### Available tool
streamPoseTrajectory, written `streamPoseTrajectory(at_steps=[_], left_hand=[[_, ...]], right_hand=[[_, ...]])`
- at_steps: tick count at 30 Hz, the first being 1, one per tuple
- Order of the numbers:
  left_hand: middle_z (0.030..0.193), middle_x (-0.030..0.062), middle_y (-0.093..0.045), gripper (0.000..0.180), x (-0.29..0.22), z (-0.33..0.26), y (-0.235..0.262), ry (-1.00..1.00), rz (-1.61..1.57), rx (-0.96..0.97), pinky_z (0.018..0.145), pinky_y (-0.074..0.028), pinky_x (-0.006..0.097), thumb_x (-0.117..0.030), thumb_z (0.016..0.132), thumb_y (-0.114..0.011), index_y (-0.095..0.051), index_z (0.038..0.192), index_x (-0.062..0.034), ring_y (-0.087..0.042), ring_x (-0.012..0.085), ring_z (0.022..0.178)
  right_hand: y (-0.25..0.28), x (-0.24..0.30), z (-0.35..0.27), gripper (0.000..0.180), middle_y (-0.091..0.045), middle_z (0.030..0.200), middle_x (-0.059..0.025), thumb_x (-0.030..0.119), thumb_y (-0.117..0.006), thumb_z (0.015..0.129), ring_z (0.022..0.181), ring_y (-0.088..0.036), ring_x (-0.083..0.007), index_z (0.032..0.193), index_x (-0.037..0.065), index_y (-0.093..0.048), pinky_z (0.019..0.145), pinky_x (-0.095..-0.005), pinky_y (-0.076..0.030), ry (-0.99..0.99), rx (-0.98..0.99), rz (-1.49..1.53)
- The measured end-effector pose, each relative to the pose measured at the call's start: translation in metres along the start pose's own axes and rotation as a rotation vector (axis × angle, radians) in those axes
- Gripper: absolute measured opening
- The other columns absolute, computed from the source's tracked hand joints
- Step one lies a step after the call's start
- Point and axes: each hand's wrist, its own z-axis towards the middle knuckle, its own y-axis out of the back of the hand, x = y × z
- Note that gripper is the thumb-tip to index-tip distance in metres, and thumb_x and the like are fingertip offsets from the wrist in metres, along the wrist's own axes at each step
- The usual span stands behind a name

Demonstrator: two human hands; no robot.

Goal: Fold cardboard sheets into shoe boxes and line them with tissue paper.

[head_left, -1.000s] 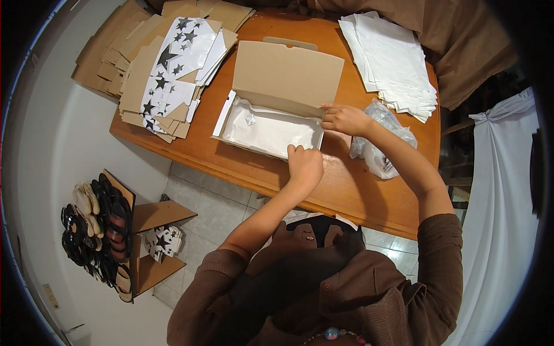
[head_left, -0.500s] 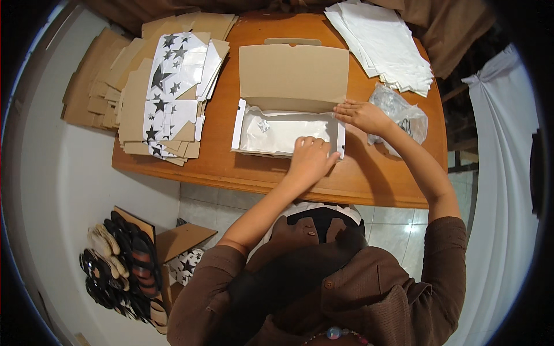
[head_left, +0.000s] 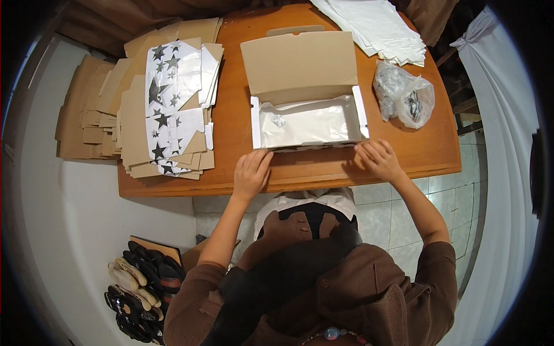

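An open cardboard shoe box (head_left: 300, 63) stands on the table, its brown-lined lid tipped up at the back. White tissue paper (head_left: 311, 121) lines its inside, and a small clear-and-white packet (head_left: 278, 120) lies on the paper at the left. My left hand (head_left: 252, 173) is at the box's front left corner, fingers extended and close together, holding nothing I can see. At the front right corner is my right hand (head_left: 378, 160), its fingers loosely bent and the fingertips at the corner. Whether either hand presses on the box is hard to make out.
Flat box blanks (head_left: 135, 121), some star-printed, are piled at the left of the wooden table (head_left: 231, 167). White paper sheets (head_left: 375, 32) lie at the back right, with a clear plastic bag (head_left: 412, 98) nearer. Sandals (head_left: 138, 288) sit low at the left.
My right hand has come from the box's right rear side down to its front right corner. My left hand has moved left from the inside front edge to the front left corner. The view has turned.
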Motion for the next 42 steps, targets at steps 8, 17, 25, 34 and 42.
streamPoseTrajectory(at_steps=[8,17,25,34,42], left_hand=[[0.11,0.0057,-0.056,0.035,0.018,0.005,-0.006,-0.04,0.021,-0.1,0.088,-0.043,0.035,-0.008,0.077,-0.062,-0.059,0.112,-0.0048,-0.054,0.0206,0.101],[0.108,0.0047,-0.057,0.031,0.016,0.002,-0.009,-0.009,0.044,-0.144,0.088,-0.043,0.034,-0.008,0.079,-0.062,-0.06,0.111,-0.0046,-0.054,0.0198,0.1],[0.108,0.005,-0.06,0.033,0.016,0.003,-0.01,0.072,-0.049,-0.029,0.087,-0.04,0.034,-0.006,0.077,-0.06,-0.06,0.11,-0.0046,-0.057,0.019,0.099],[0.097,0.0069,-0.061,0.025,0.023,0.018,-0.001,0.036,-0.112,0.085,0.077,-0.039,0.033,-0.003,0.073,-0.057,-0.06,0.098,-0.0031,-0.059,0.0185,0.089],[0.086,0.0085,-0.061,0.02,0.03,0.043,0.012,0.01,-0.115,0.435,0.074,-0.04,0.035,0.003,0.068,-0.056,-0.056,0.087,-0.0037,-0.058,0.0233,0.08]], right_hand=[[-0.006,0.005,0.011,0.045,-0.053,0.119,-0.0069,0.019,-0.057,0.081,0.111,-0.05,-0.0213,0.125,0.01,-0.054,0.1,-0.0394,-0.035,-0.113,0.05,0.021],[-0.007,0.002,0.013,0.046,-0.052,0.117,-0.0067,0.015,-0.056,0.079,0.109,-0.051,-0.0208,0.125,0.01,-0.053,0.094,-0.0394,-0.039,-0.112,0.026,0.0],[0.002,-0.001,0.028,0.033,-0.058,0.106,-0.0068,0.011,-0.059,0.077,0.097,-0.057,-0.0217,0.11,0.008,-0.058,0.09,-0.0369,-0.041,-0.161,0.085,0.184],[0.005,0.0,0.044,0.027,-0.058,0.091,-0.0076,0.009,-0.052,0.078,0.09,-0.059,-0.0234,0.104,0.005,-0.056,0.102,-0.0426,-0.037,-0.223,0.202,0.234],[0.005,-0.005,0.057,0.019,-0.053,0.078,-0.0077,0.006,-0.048,0.078,0.081,-0.057,-0.0246,0.097,0.005,-0.053,0.107,-0.045,-0.032,-0.194,0.393,0.235]])
